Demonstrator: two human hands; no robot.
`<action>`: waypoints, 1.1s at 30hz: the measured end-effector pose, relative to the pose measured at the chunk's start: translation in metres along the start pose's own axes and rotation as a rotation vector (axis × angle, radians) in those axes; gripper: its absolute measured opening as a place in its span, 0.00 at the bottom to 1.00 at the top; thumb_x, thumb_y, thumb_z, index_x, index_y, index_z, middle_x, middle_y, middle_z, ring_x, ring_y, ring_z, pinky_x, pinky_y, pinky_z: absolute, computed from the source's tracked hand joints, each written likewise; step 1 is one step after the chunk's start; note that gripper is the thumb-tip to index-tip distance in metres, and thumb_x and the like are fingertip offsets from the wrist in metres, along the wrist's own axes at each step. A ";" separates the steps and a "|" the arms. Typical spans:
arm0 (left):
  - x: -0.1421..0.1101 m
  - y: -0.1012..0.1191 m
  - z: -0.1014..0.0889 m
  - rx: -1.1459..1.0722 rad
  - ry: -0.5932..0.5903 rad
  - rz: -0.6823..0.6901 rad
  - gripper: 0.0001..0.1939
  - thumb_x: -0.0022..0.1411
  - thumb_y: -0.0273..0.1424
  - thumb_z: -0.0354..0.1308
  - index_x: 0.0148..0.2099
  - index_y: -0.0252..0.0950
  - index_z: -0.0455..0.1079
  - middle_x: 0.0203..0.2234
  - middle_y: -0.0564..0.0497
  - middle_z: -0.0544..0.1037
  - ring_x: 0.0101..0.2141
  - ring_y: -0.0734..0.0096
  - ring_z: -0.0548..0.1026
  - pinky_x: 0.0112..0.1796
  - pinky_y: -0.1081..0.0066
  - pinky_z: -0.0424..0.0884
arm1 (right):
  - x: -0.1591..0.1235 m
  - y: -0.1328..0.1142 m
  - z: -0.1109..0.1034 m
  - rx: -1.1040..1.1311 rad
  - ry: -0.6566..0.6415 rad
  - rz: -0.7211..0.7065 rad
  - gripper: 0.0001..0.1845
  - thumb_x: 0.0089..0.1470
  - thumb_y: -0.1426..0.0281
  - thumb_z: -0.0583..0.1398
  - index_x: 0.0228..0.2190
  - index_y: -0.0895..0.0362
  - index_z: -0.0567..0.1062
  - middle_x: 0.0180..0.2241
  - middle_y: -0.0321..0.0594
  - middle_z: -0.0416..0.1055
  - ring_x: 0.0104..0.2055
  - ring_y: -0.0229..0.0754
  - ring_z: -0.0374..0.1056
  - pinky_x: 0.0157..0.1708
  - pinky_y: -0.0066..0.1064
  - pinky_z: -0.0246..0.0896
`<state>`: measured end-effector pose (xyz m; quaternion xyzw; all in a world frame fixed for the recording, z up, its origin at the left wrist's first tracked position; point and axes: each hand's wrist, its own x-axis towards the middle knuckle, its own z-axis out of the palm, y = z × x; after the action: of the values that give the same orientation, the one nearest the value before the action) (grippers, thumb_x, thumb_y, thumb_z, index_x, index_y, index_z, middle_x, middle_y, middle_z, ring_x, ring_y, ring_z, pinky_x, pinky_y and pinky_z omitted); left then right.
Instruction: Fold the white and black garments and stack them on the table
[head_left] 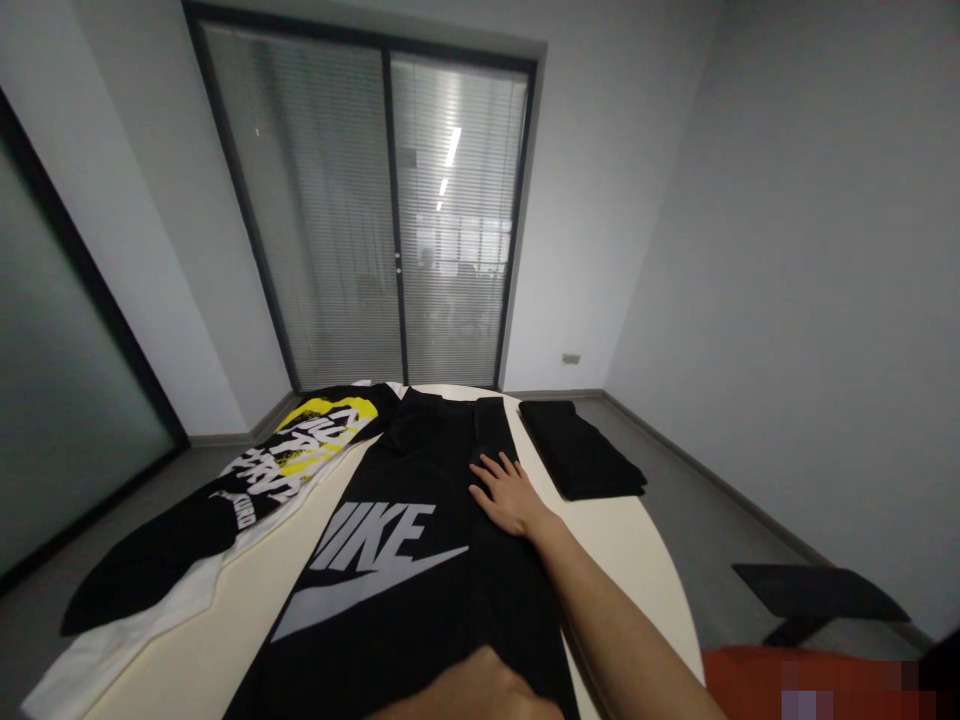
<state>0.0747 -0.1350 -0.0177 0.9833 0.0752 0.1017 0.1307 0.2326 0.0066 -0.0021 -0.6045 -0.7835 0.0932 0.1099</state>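
A black T-shirt [405, 460] with grey NIKE lettering and a swoosh lies spread lengthwise on the pale table [637, 570]. Along its right side a strip of the cloth is folded over. My right hand [506, 495] rests flat on that strip, fingers spread, holding nothing. At the bottom edge of the view my left hand [480, 690] is over the lower part of the shirt. Only its back and knuckles show; its fingers are hidden, so I cannot tell whether they grip the cloth.
Left of the shirt lies a black and white garment [300, 450] with yellow print, hanging past the table edge. A folded black garment [581, 450] lies at the right edge. A dark chair part [821, 592] and something red [750, 680] are at lower right.
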 end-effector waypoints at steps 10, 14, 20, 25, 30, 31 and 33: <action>-0.102 -0.133 -0.119 0.273 0.159 -1.287 0.23 0.66 0.41 0.51 0.57 0.35 0.69 0.51 0.35 0.74 0.50 0.45 0.74 0.46 0.55 0.69 | -0.009 -0.024 0.014 0.048 -0.059 0.058 0.42 0.60 0.40 0.38 0.68 0.46 0.51 0.72 0.38 0.38 0.73 0.56 0.27 0.67 0.54 0.23; -0.141 -0.179 -0.108 0.140 0.231 -1.327 0.24 0.62 0.38 0.55 0.58 0.33 0.68 0.47 0.37 0.77 0.51 0.48 0.74 0.49 0.58 0.67 | -0.010 -0.023 0.011 0.044 -0.137 0.069 0.45 0.57 0.36 0.38 0.69 0.44 0.47 0.72 0.35 0.34 0.73 0.57 0.23 0.67 0.55 0.18; -0.141 -0.187 -0.099 -0.005 0.325 -1.274 0.24 0.57 0.32 0.59 0.56 0.35 0.67 0.41 0.46 0.80 0.44 0.59 0.78 0.44 0.68 0.68 | -0.007 -0.010 -0.003 0.059 -0.267 0.076 0.53 0.54 0.34 0.43 0.70 0.50 0.36 0.72 0.34 0.28 0.72 0.56 0.18 0.67 0.56 0.15; -0.134 -0.186 -0.093 -0.154 0.424 -1.242 0.28 0.54 0.32 0.60 0.57 0.32 0.66 0.39 0.46 0.80 0.40 0.59 0.79 0.42 0.67 0.70 | -0.009 0.004 -0.010 0.064 -0.344 0.073 0.56 0.53 0.35 0.47 0.70 0.53 0.35 0.72 0.36 0.25 0.72 0.54 0.17 0.67 0.54 0.14; -0.127 -0.183 -0.095 -0.336 0.495 -1.133 0.28 0.49 0.26 0.59 0.55 0.31 0.70 0.45 0.45 0.80 0.47 0.61 0.77 0.48 0.68 0.70 | -0.014 0.001 -0.014 0.058 -0.361 0.076 0.54 0.54 0.37 0.48 0.70 0.51 0.37 0.72 0.37 0.26 0.72 0.55 0.17 0.67 0.56 0.16; -0.125 -0.181 -0.095 -0.360 0.504 -1.111 0.28 0.49 0.26 0.58 0.55 0.31 0.70 0.47 0.45 0.79 0.49 0.62 0.76 0.50 0.68 0.69 | -0.015 -0.001 -0.015 0.057 -0.371 0.078 0.55 0.54 0.36 0.49 0.70 0.51 0.37 0.72 0.37 0.26 0.72 0.56 0.17 0.67 0.56 0.17; -0.119 -0.177 -0.095 -0.429 0.531 -1.074 0.29 0.49 0.25 0.57 0.56 0.30 0.70 0.48 0.45 0.79 0.49 0.62 0.77 0.50 0.68 0.70 | -0.018 -0.004 -0.018 0.052 -0.381 0.078 0.56 0.52 0.36 0.50 0.70 0.51 0.38 0.72 0.38 0.27 0.72 0.57 0.18 0.67 0.57 0.18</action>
<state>-0.0832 0.0359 0.0023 0.7017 0.5656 0.2751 0.3346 0.2382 -0.0112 0.0150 -0.6027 -0.7634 0.2303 -0.0283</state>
